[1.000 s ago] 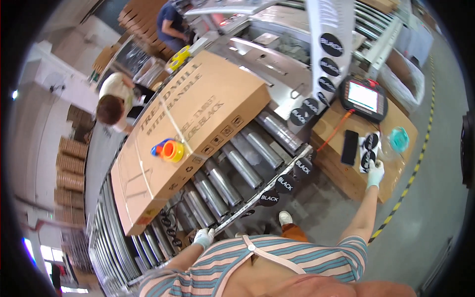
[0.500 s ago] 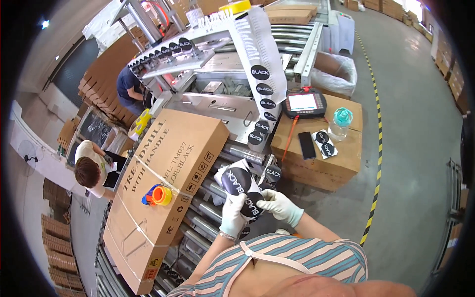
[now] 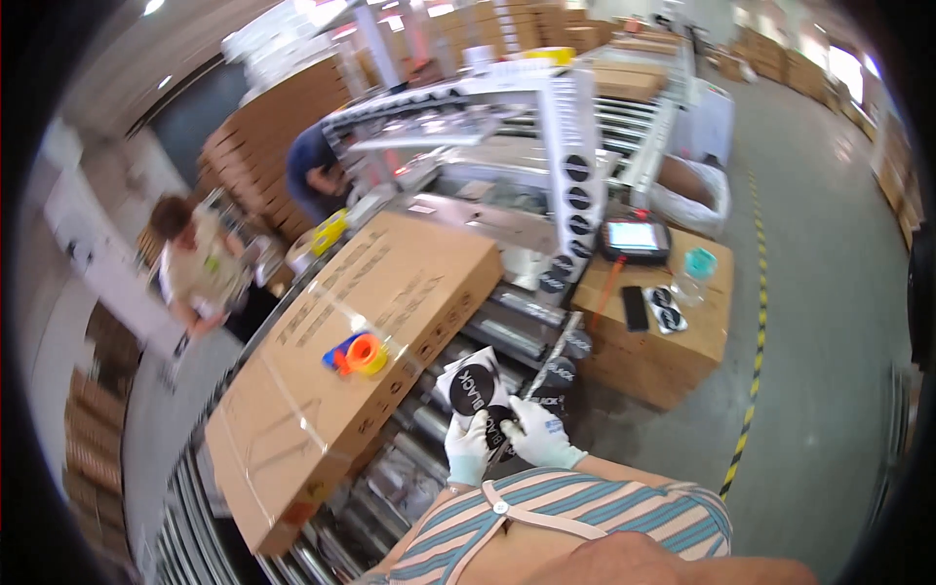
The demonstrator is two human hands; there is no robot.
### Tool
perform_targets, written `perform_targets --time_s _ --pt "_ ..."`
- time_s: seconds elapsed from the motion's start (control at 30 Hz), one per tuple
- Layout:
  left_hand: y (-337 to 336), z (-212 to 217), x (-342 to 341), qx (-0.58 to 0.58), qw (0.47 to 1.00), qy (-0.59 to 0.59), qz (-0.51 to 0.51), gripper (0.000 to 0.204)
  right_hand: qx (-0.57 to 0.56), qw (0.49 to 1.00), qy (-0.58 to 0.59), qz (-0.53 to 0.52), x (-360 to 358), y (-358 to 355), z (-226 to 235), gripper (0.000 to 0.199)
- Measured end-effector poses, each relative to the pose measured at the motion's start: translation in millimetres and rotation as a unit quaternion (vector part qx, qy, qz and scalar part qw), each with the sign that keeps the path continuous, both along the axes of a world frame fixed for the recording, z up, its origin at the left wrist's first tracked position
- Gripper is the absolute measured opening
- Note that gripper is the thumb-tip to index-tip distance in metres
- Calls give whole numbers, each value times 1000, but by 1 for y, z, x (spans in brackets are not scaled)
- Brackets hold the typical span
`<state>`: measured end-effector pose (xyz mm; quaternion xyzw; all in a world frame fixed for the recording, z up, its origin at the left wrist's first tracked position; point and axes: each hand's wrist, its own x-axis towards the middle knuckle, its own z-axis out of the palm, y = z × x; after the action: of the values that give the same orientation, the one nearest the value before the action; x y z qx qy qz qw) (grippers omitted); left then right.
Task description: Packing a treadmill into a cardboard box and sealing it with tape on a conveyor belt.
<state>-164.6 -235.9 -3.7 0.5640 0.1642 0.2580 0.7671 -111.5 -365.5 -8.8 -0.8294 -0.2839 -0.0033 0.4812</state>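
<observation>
White knit gloves cover both hands, and they meet close to the body at about 6 o'clock in the view, just off the edge of the roller conveyor (image 3: pixel 507 336). The left hand (image 3: pixel 468 450) is curled shut around the lower edge of a sticker sheet (image 3: pixel 475 383), seemingly to steady it, while the right hand (image 3: pixel 539 436) pinches at the sheet's near corner — a grip that looks suited to peeling one sticker free.

That sheet is pale backing paper carrying round black stickers with light lettering; it tilts up toward the camera, one disc fully showing and another half hidden by the fingers.

At 10 o'clock from the hands a long cardboard carton (image 3: pixel 361 341) lies across the rollers, a blue and orange tape dispenser (image 3: pixel 356 353) resting on its top, within easy reach. At 2 o'clock a smaller box serves as a worktop (image 3: pixel 702 336), holding a tablet (image 3: pixel 634 237), a dark phone (image 3: pixel 634 307), more sticker sheets and a clear cup — kept beside the line rather than on it.
</observation>
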Motion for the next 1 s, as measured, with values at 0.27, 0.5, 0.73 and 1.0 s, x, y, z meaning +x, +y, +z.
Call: perform_targets --time_s 0.27,0.5,0.73,1.0 --pt "11 2 -57 -43 986 53 -151 33 58 974 -199 97 17 11 83 62" --pt "2 21 -90 -65 987 66 -132 36 -38 938 -262 222 2 22 88 52" --pt "11 26 -91 54 990 123 -40 62 19 944 -271 187 -9 25 95 38" --pt "16 57 -78 1 998 39 -46 70 34 936 -330 114 -4 40 96 39"
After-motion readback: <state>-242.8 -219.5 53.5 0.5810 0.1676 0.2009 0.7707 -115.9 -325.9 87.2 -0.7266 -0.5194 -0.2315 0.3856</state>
